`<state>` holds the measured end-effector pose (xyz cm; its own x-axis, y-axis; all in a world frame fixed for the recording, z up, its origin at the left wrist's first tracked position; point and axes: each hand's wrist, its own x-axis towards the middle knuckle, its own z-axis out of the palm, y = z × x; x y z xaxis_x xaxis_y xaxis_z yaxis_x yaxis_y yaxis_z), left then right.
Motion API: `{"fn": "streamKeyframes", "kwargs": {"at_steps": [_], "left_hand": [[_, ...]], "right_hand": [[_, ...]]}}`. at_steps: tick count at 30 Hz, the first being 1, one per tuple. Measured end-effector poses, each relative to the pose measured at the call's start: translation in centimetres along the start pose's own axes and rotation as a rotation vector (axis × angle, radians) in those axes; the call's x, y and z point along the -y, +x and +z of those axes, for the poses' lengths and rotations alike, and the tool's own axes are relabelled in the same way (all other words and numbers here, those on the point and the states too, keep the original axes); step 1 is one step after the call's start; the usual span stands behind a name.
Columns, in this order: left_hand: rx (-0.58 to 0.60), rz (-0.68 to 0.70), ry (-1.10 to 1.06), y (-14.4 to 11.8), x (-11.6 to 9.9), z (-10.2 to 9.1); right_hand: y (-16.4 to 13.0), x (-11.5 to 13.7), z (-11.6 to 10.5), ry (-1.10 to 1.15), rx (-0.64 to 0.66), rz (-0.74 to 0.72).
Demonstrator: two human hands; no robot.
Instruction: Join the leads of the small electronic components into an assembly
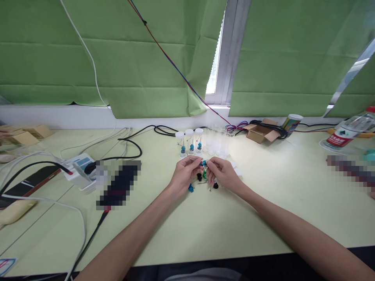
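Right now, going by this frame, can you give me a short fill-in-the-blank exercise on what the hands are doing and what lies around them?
1. The left hand and right hand together pinch a small ____ bead on a thin pin.
2. Behind the hands stand ____ capped clear vials with blue beads inside.
3. The open cardboard box lies to the ____ of the vials.
4. The blinds behind the table are ____.

Missing words: blue; three; right; green

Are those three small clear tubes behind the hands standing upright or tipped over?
Upright. The three clear tubes stand in a row on the table, white caps on top, each with a blue piece inside.
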<state>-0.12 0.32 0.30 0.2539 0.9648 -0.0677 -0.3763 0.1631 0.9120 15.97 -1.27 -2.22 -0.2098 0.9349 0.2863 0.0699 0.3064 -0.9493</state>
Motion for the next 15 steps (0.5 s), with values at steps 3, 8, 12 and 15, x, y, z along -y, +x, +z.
{"fn": "streamKeyframes", "kwargs": {"at_steps": [3,8,12,15], "left_hand": [[0.025,0.006,0.003,-0.01,0.02,-0.05],[0.038,0.014,0.005,0.07,0.19,-0.17],[0.021,0.016,-0.016,0.12,0.31,-0.14],[0.007,0.016,-0.034,0.15,0.31,-0.06]], "right_hand": [[0.04,-0.02,0.02,-0.005,-0.004,0.016],[0.17,-0.29,0.0,-0.014,-0.027,0.031],[0.32,-0.37,0.02,0.024,-0.047,0.017],[0.34,-0.22,0.03,0.069,-0.049,-0.002]]}}
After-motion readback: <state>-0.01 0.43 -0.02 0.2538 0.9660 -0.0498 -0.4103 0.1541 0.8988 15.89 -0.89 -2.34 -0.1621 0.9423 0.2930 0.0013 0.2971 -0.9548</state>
